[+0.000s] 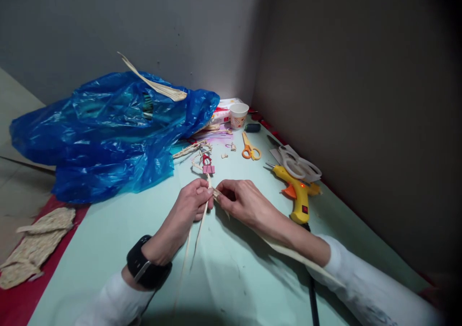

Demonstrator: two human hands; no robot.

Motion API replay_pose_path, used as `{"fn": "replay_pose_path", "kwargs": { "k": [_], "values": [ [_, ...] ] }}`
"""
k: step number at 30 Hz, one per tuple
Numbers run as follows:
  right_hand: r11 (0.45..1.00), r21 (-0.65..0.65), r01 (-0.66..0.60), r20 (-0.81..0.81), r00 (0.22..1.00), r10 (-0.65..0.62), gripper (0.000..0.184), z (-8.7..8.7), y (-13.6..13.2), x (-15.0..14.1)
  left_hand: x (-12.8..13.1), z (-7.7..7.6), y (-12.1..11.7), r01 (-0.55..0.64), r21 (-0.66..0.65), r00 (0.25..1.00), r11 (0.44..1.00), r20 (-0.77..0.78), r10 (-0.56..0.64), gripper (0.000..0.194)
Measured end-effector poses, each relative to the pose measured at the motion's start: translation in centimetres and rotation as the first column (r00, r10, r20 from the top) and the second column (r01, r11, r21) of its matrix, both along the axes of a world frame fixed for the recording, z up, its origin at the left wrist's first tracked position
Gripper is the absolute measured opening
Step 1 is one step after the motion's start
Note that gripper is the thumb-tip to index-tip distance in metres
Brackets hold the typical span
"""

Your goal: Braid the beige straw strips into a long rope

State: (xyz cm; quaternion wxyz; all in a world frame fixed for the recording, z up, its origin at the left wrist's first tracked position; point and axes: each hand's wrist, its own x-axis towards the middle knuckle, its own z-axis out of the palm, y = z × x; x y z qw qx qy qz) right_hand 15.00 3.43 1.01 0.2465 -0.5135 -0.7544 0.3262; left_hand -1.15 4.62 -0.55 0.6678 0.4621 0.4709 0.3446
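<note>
My left hand [188, 202], with a black watch [148, 263] on its wrist, pinches a pale straw braid [209, 179] between thumb and fingers. Close beside it, my right hand [242, 200] is closed on the braid's straw strands, thumb against forefinger. Thin loose strands [202, 222] hang from the left fingers toward me. One longer, wider strand [303, 254] runs under my right forearm. Just beyond the fingertips a pink binder clip [208, 169] grips the braid, and a looped braided cord [195, 149] lies behind it. The fingertips partly hide the worked spot.
A large blue plastic bag [108, 138] fills the left back, with a straw bundle [159, 86] on top. To the right lie orange scissors [250, 149], white-handled scissors [301, 164] and a yellow glue gun [298, 191]. A paper cup [238, 116] stands behind. A woven piece [41, 244] lies left.
</note>
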Motion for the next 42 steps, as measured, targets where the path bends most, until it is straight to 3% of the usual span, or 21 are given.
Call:
{"fn": "replay_pose_path", "kwargs": {
  "k": [6, 10, 15, 19, 23, 27, 31, 37, 42],
  "values": [
    [0.998, 0.04, 0.041, 0.023, 0.999, -0.042, 0.015, 0.0, 0.1, 0.1, -0.1, -0.3, 0.0, 0.001, -0.003, 1.0, 1.0, -0.026, -0.001, 0.016],
    [0.981, 0.178, 0.081, 0.107, 0.989, -0.101, 0.018, 0.0, -0.4, -0.4, 0.0, -0.4, -0.2, 0.001, 0.018, 0.999, 1.0, -0.032, 0.0, 0.02],
    [0.886, 0.461, -0.04, 0.393, 0.905, -0.164, 0.014, -0.4, -1.5, -0.9, -0.2, -0.6, -0.1, 0.003, 0.008, 1.0, 1.0, 0.009, -0.003, 0.021],
    [0.817, 0.553, -0.16, 0.462, 0.875, -0.141, 0.017, -0.8, -2.0, -0.6, -0.4, -0.5, 0.2, 0.018, -0.012, 0.999, 1.0, 0.033, -0.018, 0.024],
    [0.86, 0.485, -0.159, 0.398, 0.916, -0.055, 0.021, -0.8, -1.8, 0.0, -0.4, -0.2, 0.2, 0.045, -0.016, 0.998, 0.999, 0.044, -0.045, 0.023],
    [0.943, 0.325, -0.071, 0.118, 0.992, 0.034, 0.02, -0.4, -1.3, 0.2, -0.1, 0.0, -0.2, -0.02, 0.023, 1.0, 1.0, 0.02, 0.019, 0.018],
    [0.994, 0.082, 0.071, -0.137, 0.989, -0.059, 0.021, -0.3, -0.7, 0.1, 0.2, 0.2, -0.3, -0.044, 0.08, 0.997, 0.996, -0.054, 0.049, 0.014],
    [0.986, -0.094, 0.14, -0.107, 0.983, -0.149, 0.018, -0.4, 0.1, -0.2, 0.5, 0.4, -0.2, -0.077, 0.086, 0.989, 0.993, -0.119, 0.087, 0.015],
    [0.975, 0.02, 0.222, 0.008, 0.975, -0.223, 0.012, -0.5, 0.2, -0.5, 0.8, 0.0, -0.3, -0.174, 0.124, 0.96, 0.977, -0.198, 0.196, 0.013]
  ]
}}
